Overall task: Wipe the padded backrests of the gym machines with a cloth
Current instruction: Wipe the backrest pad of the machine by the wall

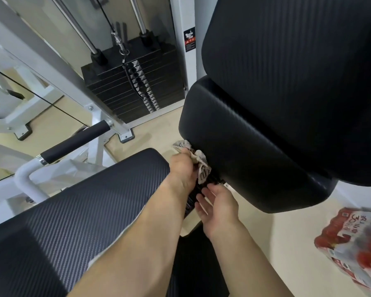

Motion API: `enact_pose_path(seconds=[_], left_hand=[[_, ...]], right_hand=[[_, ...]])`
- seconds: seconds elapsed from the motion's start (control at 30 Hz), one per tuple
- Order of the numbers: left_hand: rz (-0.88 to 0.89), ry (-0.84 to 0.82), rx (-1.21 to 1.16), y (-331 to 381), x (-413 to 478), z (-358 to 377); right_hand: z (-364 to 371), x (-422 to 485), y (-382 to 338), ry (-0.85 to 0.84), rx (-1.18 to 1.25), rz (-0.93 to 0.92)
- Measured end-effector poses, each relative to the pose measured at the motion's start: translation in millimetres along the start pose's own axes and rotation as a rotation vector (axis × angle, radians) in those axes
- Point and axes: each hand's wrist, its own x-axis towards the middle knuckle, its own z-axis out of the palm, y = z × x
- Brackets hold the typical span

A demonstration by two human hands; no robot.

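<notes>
Currently: left hand (183,167) grips a crumpled grey-beige patterned cloth (201,161), pressed against the lower left edge of the black ribbed padded backrest (255,146), centre frame. Right hand (217,207) sits just below the cloth, fingers loose and apart, holding nothing.

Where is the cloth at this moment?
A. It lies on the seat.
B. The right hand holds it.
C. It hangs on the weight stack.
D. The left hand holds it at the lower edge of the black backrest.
D: the left hand grips the cloth at the bottom edge of the backrest, while the right hand is open and holds nothing.
</notes>
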Motion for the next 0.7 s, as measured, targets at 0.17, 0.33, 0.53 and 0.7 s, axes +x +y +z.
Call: enact_pose_path(seconds=[0.17,0.33,0.53,0.7], left_hand=[[0.133,0.054,-0.037,20.8,17.7,7.7],[0.362,-0.006,0.197,66.0,10.7,25.8],[0.679,0.029,0.196,29.6,-26.2,31.3],[0.671,0.172,0.096,-0.5,-53.7,33.1]], right_hand=[[-15.7,-6.1,2.5,-0.034,-0.053,0.023],[-22.6,-12.8,-5.1,-0.045,-0.067,0.032],[-14.3,-24.7,-13.3,-0.066,-0.064,-0.017],[-13.2,-34.8,-30.3,-0.079,-0.058,-0.099]])
